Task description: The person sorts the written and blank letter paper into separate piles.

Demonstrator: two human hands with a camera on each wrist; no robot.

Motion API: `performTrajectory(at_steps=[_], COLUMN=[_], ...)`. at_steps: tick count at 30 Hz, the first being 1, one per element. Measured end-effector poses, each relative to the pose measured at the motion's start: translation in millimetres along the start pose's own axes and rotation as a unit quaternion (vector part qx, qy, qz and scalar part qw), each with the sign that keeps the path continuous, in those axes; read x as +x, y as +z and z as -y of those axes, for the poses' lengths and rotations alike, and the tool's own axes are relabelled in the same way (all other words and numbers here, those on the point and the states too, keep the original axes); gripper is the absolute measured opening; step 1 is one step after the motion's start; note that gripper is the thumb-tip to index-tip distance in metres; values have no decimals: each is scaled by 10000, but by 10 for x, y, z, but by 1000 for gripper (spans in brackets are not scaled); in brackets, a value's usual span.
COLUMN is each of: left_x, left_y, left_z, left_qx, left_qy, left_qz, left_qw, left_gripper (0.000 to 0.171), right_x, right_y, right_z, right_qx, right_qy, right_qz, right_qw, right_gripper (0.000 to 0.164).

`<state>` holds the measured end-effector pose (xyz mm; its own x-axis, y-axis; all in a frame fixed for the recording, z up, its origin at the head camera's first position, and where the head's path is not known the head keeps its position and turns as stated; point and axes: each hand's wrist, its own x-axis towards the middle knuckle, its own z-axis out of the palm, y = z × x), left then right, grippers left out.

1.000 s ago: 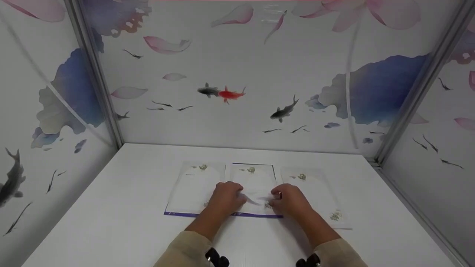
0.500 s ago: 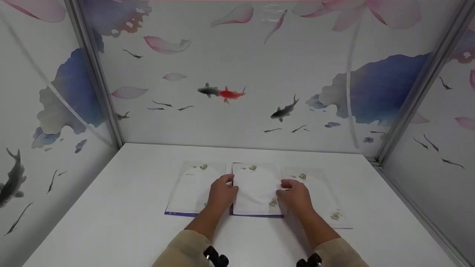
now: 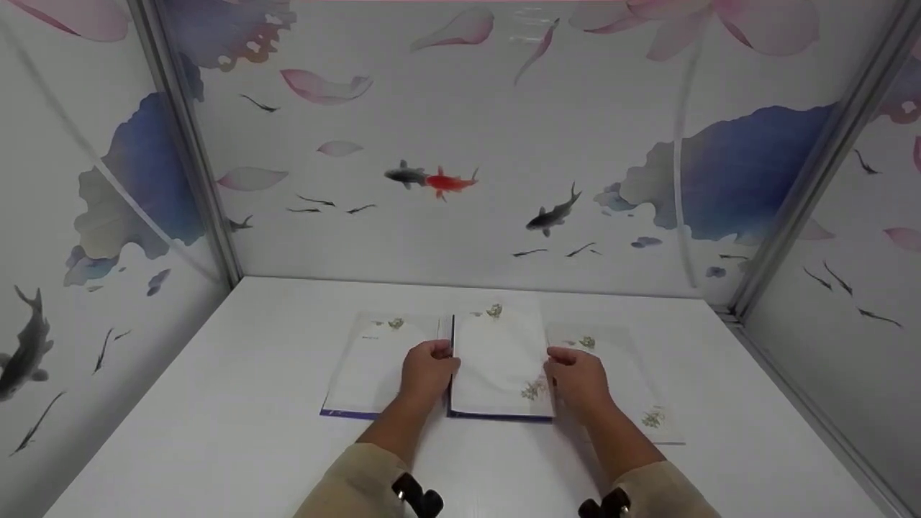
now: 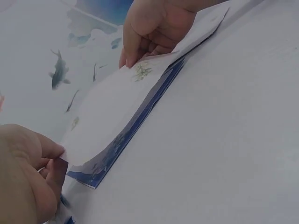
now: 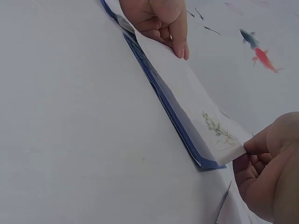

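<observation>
A white paper sheet (image 3: 496,360) with small plant prints is held slightly raised in the middle of the table. My left hand (image 3: 428,370) pinches its left edge between thumb and fingers. Its right edge is pinched by my right hand (image 3: 579,375). Beneath the sheet lies a dark blue sheet or cover (image 4: 133,123), mostly hidden, showing along the near side. In the right wrist view the paper's near edge (image 5: 173,93) bows up, apart from the blue border (image 5: 161,91).
To the left lies another printed white sheet (image 3: 367,374) with a blue strip (image 3: 350,414) at its near edge. A further printed sheet (image 3: 611,381) lies to the right. The white table (image 3: 237,403) is enclosed by decorated panels (image 3: 460,237).
The middle sheet was bent up between my hands; it has flattened and shifted toward the back. My hands have moved apart to its side edges, and more of the blue left edge shows.
</observation>
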<state>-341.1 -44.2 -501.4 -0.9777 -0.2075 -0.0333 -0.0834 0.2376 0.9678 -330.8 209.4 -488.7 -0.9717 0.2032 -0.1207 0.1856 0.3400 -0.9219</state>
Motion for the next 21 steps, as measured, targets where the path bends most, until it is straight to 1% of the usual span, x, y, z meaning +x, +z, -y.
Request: performTrajectory(at_steps=[6,10,12,14,17,19,21], left_x=[-10,-3,-16,-51,-115,-155,-188], left_y=[1,38,72,111,197,281,387], left_z=[4,-24,-54,-94,-147,-177,-204], left_qx=[69,217,289,222,-56,-197,-235], left_qy=[-63,133,265,322,351,300,247], left_qz=[57,71,135,293,606,748,826], left_qw=[9999,9996,9991,9988,9975,9966,9960], left_gripper=[29,29,31,34,41,44,45], right_x=[-11,3,15,30,59,74,89], right_y=[-43,-107,-166,-241,-377,-476,-587], right_z=[15,14,6,-9,-53,-89,-131], right_qx=[-16,-44,-42,8,99,156,147], right_qy=[92,25,-21,-38,20,59,97], right_qz=[-34,-95,-136,-152,-130,-103,-86], right_qw=[10000,9999,9999,9999,9999,9998,9998], right_gripper=[34,33,34,35,39,41,43])
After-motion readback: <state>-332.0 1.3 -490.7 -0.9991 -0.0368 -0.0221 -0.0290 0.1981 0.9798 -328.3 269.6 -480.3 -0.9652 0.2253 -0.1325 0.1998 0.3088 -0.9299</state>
